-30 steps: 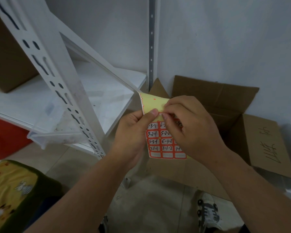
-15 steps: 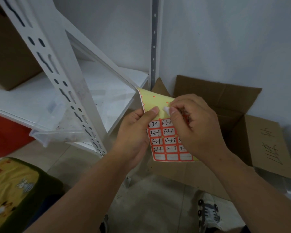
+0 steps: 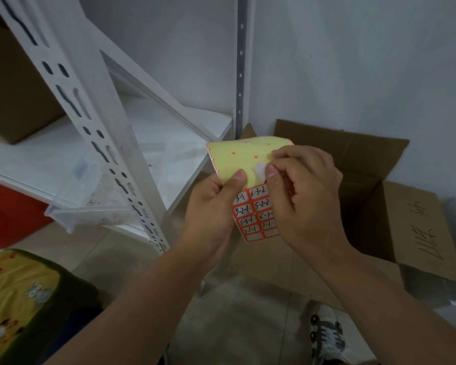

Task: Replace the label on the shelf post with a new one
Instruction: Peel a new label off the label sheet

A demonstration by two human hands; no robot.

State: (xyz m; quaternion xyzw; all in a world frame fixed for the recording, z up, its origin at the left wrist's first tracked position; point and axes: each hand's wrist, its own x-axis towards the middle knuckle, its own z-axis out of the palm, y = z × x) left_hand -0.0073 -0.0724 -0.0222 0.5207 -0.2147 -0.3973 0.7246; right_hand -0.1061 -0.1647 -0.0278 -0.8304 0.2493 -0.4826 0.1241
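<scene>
A yellow backing sheet (image 3: 234,159) carries several red-bordered labels (image 3: 258,206) with handwritten numbers on its lower half; its upper half is bare and bent back. My left hand (image 3: 211,214) grips the sheet's left edge, thumb on its face. My right hand (image 3: 308,201) pinches one small white label (image 3: 259,168) between thumb and forefinger, lifted off the sheet. The white slotted shelf post (image 3: 95,122) slants down at the left, apart from both hands.
A white shelf board (image 3: 169,148) lies behind the post, with a clear plastic bin (image 3: 90,206) on its front edge and a brown box (image 3: 13,83) at the far left. An open cardboard box (image 3: 379,201) sits on the floor at right. A yellow cushion (image 3: 19,299) is at lower left.
My right hand has peeled a label free from the sheet and lifted it up over the bare backing. The view has shifted slightly.
</scene>
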